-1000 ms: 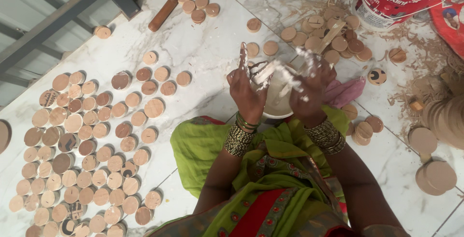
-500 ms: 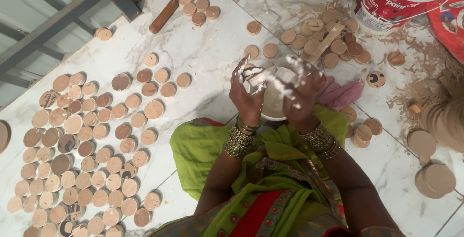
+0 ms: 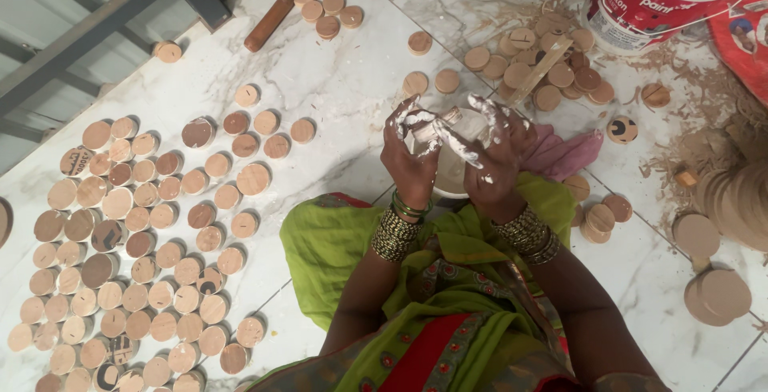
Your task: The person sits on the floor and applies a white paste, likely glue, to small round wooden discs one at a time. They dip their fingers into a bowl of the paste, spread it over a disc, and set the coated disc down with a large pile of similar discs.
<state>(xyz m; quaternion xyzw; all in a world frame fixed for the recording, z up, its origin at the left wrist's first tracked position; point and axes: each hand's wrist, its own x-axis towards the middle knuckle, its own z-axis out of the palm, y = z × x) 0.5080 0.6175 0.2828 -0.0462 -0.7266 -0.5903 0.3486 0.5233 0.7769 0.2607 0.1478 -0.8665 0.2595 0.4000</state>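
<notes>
Head view: the left hand and right hand, both smeared with white paste, meet over a white bowl on the marble floor. Together their fingers pinch a small disc between them, just above the bowl. Rows of wooden discs lie left; a bucket and pink cloth sit right.

Soft, even daylight is washing over the marble floor, casting faint shadows; edges are bending slightly, and focus is staying crisp.
</notes>
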